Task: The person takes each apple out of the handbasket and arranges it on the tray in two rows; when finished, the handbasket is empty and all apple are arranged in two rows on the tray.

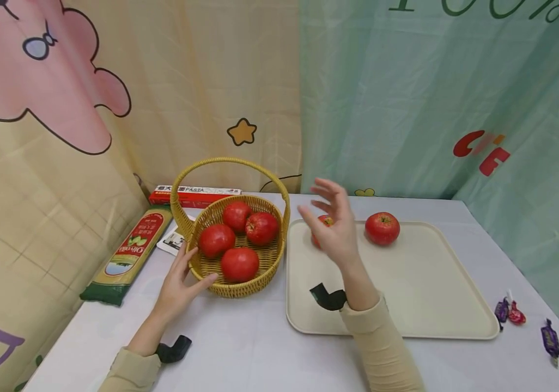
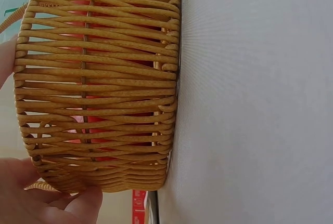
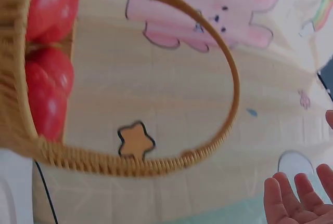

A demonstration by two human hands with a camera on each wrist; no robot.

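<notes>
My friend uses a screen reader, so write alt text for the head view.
A person's left hand holds a wicker basket of four red fruits; the empty right hand is raised over a cream tray bearing two more.

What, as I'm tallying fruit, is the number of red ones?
6: four red fruits in the basket, two on the tray: one partly behind the right hand, one farther right. Others may be hidden.

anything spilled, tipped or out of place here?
Nothing spilled or tipped: the basket stands upright with four red fruits inside. Mild oddity: wrapped candies lie loose right of the tray, outside any container.
</notes>
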